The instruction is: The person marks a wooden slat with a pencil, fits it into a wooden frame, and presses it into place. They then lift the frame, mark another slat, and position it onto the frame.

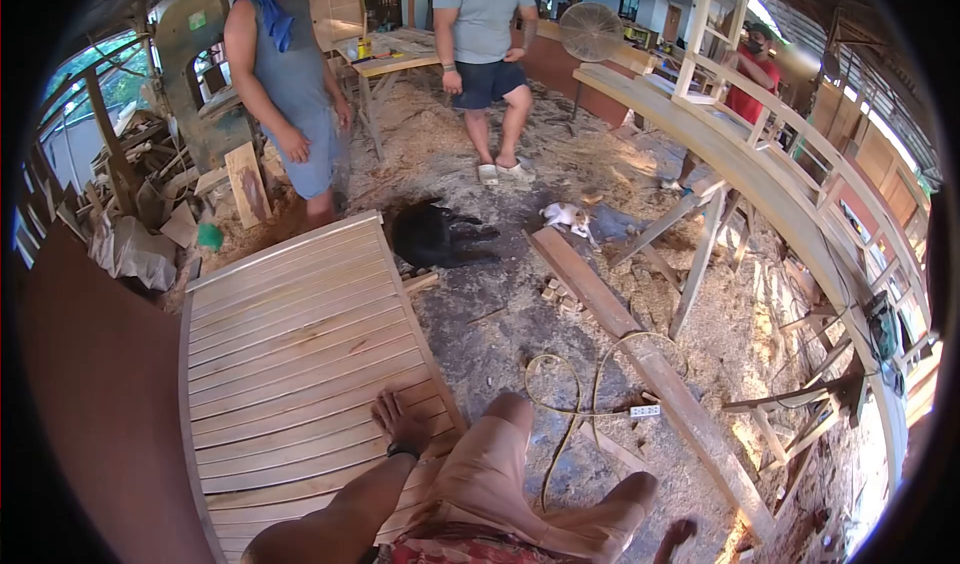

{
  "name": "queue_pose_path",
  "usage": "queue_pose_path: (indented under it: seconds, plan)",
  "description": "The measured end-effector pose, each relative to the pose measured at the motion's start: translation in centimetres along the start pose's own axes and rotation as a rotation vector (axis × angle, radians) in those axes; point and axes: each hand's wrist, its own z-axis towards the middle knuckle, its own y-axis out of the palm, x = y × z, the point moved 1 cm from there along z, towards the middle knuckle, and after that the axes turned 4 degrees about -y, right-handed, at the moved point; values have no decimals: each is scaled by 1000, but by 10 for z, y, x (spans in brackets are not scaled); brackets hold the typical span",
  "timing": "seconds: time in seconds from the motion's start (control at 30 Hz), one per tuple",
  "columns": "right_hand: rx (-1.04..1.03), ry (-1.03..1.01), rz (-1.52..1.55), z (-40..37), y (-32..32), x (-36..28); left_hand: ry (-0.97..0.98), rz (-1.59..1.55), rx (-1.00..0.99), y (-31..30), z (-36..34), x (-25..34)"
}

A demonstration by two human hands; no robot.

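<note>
My left hand (402, 423) lies flat on a slatted wooden panel (300, 339), near its right edge, with the fingers spread and a dark band at the wrist. The panel is made of many pale parallel strips inside a frame. At the bottom right, beyond my knee, my right hand (681, 532) hangs over the floor, small and dark; its fingers are too unclear to read. Between the two hands are my legs in light shorts.
Two people stand beyond the panel; another in red is behind a long workbench (700, 124). A black dog (425, 234) and a white-brown animal (570, 218) lie on the floor. A plank (640, 349), yellow cord and power strip (645, 411) lie right of my legs.
</note>
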Motion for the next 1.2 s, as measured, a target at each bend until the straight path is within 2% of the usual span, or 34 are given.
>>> queue_pose_path:
  seconds: [0.1,0.23,0.33,0.4,0.53,0.6,0.73,0.97,1.2]
  plan:
    - [-54,307,-410,-54,-25,-15,6,34,-13,6,0,-7]
    - [-255,419,-571,-91,5,-21,-28,-2,-45,-6,-3,6]
    - [-345,394,-563,-95,33,-30,-61,53,0,6,-12,7]
    - [-386,371,-527,-93,52,-38,-161,16,-5,0,-14,13]
    - [-453,318,-449,-82,89,-54,-163,83,-48,-6,-14,19]
    - [-485,298,-418,-79,108,-64,-133,48,71,11,-9,7]
    - [-535,259,-379,-76,145,-77,-166,50,184,29,-12,1]
    - [-617,211,-312,-80,210,-85,-187,117,90,6,-9,18]
    - [-656,246,-250,-97,242,-83,-110,135,139,38,-6,-13]
